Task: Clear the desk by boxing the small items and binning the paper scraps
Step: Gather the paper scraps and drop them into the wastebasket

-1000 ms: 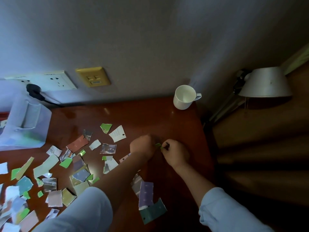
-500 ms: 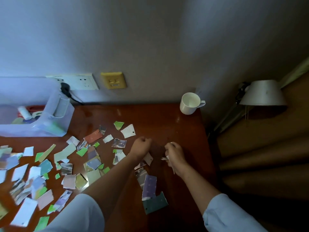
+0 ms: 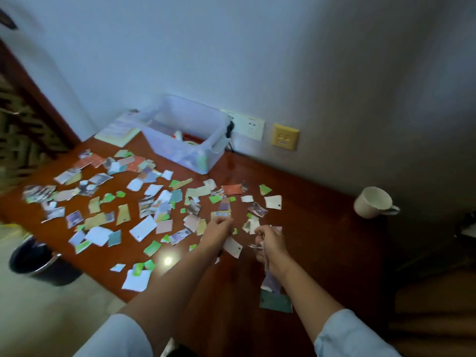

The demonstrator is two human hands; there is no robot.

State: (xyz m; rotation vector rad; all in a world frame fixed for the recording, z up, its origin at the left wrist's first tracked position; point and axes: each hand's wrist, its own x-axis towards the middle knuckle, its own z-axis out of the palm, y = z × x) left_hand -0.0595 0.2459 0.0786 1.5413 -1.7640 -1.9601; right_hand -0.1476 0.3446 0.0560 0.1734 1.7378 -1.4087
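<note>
The head view looks down on a reddish-brown wooden worktop set against a pale wall. Torn paper scraps lie scattered over its left and middle parts: green, white, orange, tan and printed photo pieces, mostly lying flat and apart, with some overlapping.

The left hand is at the near edge of this spread, knuckles up and fingers curled in. It pinches the top of a white scrap that sticks out slantwise beneath the palm. The right hand is just beside it, not touching it. Its fingers are closed round a wad of scraps whose ends poke out on the thumb side. Under the right forearm a purple scrap and a teal scrap lie on the wood, touching each other. Both forearms are bare, with pale sleeves pushed up near the elbows.

At the back, against the wall, stands a clear plastic box with no lid on it. There are small items inside, too blurred to name. A stack of pale paper lies to its left. Behind the box, a white wall socket has a dark plug in it, and a yellow socket plate is mounted beside it.

A white mug lies tipped on its side at the far right of the worktop, well apart from the scraps. On the floor to the left, off the worktop's edge, stands a dark round bin.
</note>
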